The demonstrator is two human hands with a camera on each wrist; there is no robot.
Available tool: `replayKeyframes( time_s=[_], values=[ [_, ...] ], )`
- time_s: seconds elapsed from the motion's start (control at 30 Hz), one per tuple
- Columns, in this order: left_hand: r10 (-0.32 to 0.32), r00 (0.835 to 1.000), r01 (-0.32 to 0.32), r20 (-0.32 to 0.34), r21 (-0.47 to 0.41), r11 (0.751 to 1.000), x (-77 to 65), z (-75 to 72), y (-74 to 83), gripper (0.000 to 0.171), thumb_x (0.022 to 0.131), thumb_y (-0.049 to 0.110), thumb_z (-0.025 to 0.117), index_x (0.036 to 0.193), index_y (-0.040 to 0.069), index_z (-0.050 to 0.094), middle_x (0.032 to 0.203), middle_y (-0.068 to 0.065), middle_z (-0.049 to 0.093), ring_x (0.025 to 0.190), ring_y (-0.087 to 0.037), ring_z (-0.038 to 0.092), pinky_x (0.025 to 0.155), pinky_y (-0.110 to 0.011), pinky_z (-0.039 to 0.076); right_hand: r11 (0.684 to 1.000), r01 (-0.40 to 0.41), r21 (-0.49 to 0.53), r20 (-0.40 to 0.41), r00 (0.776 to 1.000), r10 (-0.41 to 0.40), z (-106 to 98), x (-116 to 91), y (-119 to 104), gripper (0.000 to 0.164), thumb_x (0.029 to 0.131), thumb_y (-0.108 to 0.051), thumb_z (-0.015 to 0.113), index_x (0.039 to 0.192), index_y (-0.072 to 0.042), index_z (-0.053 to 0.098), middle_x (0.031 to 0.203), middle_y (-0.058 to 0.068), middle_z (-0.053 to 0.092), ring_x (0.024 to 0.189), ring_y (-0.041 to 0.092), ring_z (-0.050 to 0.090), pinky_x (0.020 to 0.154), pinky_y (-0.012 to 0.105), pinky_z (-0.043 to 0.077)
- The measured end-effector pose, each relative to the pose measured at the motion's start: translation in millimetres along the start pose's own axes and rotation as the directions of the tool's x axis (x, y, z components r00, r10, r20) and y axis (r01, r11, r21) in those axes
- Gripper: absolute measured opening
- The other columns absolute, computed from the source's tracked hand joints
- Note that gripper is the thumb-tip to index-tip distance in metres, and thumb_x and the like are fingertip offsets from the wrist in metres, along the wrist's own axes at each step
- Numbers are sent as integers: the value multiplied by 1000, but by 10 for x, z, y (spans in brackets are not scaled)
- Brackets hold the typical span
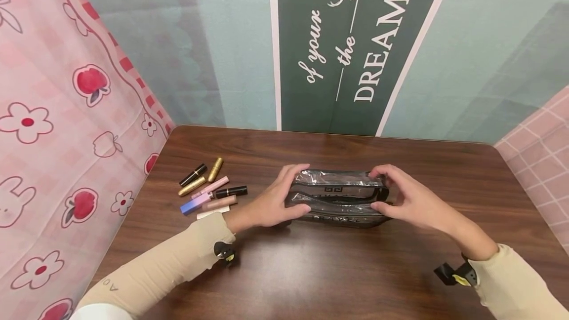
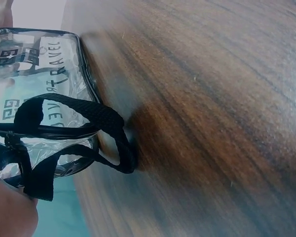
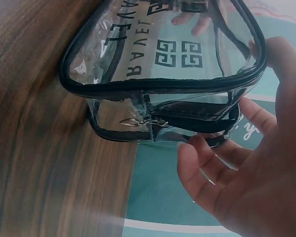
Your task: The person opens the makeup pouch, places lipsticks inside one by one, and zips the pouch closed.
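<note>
A clear plastic zip pouch (image 1: 340, 211) with black piping and black lettering sits on the wooden table, its top opening partly parted. My left hand (image 1: 277, 199) holds the pouch's left end, thumb at the front and fingers behind. At the right end my right hand (image 1: 411, 199) grips it, thumb in front and fingers over the back edge. A black strap loop (image 2: 121, 143) sticks out from one end in the left wrist view. Near the right hand in the right wrist view, a metal zipper pull (image 3: 133, 121) hangs at the pouch's other end.
Left of the pouch lies a group of cosmetic tubes: black tube (image 1: 193, 175), gold tubes (image 1: 215, 170), a pink one (image 1: 218, 183), a blue-and-pink one (image 1: 193, 205) and others. The table (image 1: 311, 270) meets a printed curtain (image 1: 244, 63) behind and a pink cloth (image 1: 58, 137) at left.
</note>
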State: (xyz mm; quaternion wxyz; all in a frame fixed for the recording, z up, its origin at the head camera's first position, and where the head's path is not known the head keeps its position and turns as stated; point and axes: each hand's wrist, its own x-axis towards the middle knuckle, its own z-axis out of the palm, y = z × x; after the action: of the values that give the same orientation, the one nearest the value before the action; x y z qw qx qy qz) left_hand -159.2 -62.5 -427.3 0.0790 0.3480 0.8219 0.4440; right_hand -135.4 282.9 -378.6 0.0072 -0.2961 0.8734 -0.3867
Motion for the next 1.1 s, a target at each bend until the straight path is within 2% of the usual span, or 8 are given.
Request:
replayKeyframes(
  time_s=[0.27, 0.4, 0.5, 0.57, 0.63, 0.73, 0.87, 1.1],
  values=[
    [20, 1000, -20, 21, 5, 1000, 6, -13, 19, 96, 88, 37, 76, 161, 23, 15, 160, -9, 17, 146, -26, 30, 115, -54, 31, 998, -46, 47, 42, 998, 44, 8, -39, 7, 67, 81, -1, 82, 137, -14, 46, 111, 10, 53, 73, 12, 52, 48, 25, 48],
    [29, 999, -29, 30, 1, 1000, 22, -34, 39, 102, 85, 36, 79, 162, 21, 13, 162, -13, 14, 148, -28, 26, 116, -55, 28, 995, -96, 18, 73, 993, 94, -12, -54, -10, 71, 82, -5, 83, 139, -17, 43, 117, 8, 54, 77, 9, 58, 53, 26, 52],
    [39, 999, -38, 32, -13, 999, 27, -54, 41, 104, 83, 41, 79, 162, 20, 13, 163, -13, 14, 149, -27, 23, 117, -57, 26, 991, -130, -26, 92, 987, 132, -32, -57, -30, 72, 83, -12, 84, 141, -21, 42, 121, 7, 55, 82, 11, 62, 59, 27, 55],
    [49, 998, -48, 32, -20, 999, 26, -64, 32, 103, 86, 55, 73, 162, 19, 14, 163, -13, 14, 149, -27, 22, 117, -58, 25, 988, -141, -55, 100, 984, 146, -45, -54, -44, 72, 83, -15, 85, 141, -23, 42, 119, 8, 57, 84, 13, 63, 61, 27, 56],
    [64, 998, -64, 28, -24, 998, 23, -71, 20, 101, 89, 68, 61, 162, 18, 14, 163, -14, 15, 150, -27, 22, 117, -60, 24, 988, -139, -63, 108, 983, 145, -53, -50, -56, 73, 84, -17, 84, 142, -22, 42, 120, 9, 57, 87, 16, 63, 62, 27, 56],
    [94, 996, -94, 8, -21, 995, 21, -78, 5, 99, 92, 79, 41, 162, 14, 17, 162, -17, 17, 149, -29, 23, 116, -62, 23, 989, -134, -69, 117, 983, 142, -65, -42, -73, 73, 84, -18, 84, 143, -23, 41, 117, 9, 58, 88, 18, 63, 63, 26, 56],
    [111, 994, -112, -20, -22, 993, 22, -96, -2, 91, 98, 74, 33, 161, 10, 20, 161, -18, 21, 148, -29, 25, 117, -60, 24, 989, -132, -69, 128, 982, 140, -77, -33, -85, 73, 85, -19, 84, 143, -24, 40, 116, 7, 58, 90, 18, 63, 64, 26, 56],
    [112, 993, -112, -30, -6, 994, 31, -165, 2, 80, 103, 61, 37, 161, 8, 22, 160, -16, 25, 148, -27, 27, 118, -55, 24, 986, -146, -77, 124, 980, 155, -77, -31, -80, 70, 85, -22, 83, 142, -25, 42, 116, 6, 59, 90, 15, 64, 64, 27, 57]
  ],
)
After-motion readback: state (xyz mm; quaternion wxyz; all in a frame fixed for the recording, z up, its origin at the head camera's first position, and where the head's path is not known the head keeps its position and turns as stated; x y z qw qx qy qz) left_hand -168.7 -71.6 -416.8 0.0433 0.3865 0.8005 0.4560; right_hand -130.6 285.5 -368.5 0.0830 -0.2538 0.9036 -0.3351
